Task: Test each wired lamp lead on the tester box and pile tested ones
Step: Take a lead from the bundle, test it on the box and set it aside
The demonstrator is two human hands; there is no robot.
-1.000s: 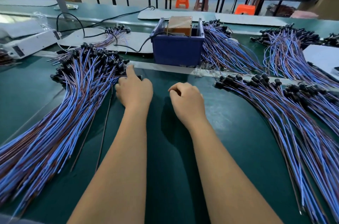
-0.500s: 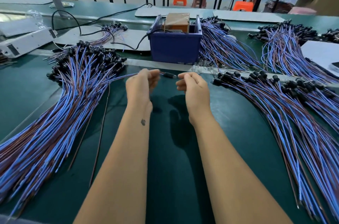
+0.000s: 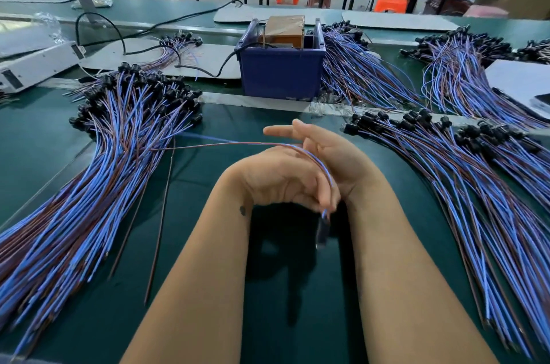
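Worktop (image 3: 89, 319): green surface, carrying everything listed below.

Left pile (image 3: 98, 185): a large fan of blue and brown leads, black lamp holders at its far end, wire ends running toward my near left. Two loose brown wires lie just beside its inner edge.

Right pile (image 3: 464, 185): a similar fan, holders at the far end, lying to the right of my right forearm. Further piles lie behind it, past a metal strip across the worktop.

Box (image 3: 279, 71): blue bin, straight ahead beyond the strip, holding a brown block; a black cable runs into it from the left.

White unit (image 3: 35, 65): at the far left edge.

My left hand (image 3: 282, 179): centre, above the worktop, wrist bent, its fingers (image 3: 324, 194) curled down and pinching one lead (image 3: 238, 144) near the holder end. The holder hangs blurred just below those fingers.

My right hand (image 3: 330, 149): directly behind the left and touching it, its fingers (image 3: 282, 130) straight and loosely spread, pointing left. I cannot tell whether they touch the lead.

The lead: arches over the back of my left hand and runs left, off the surface, to the inner edge of the left pile.
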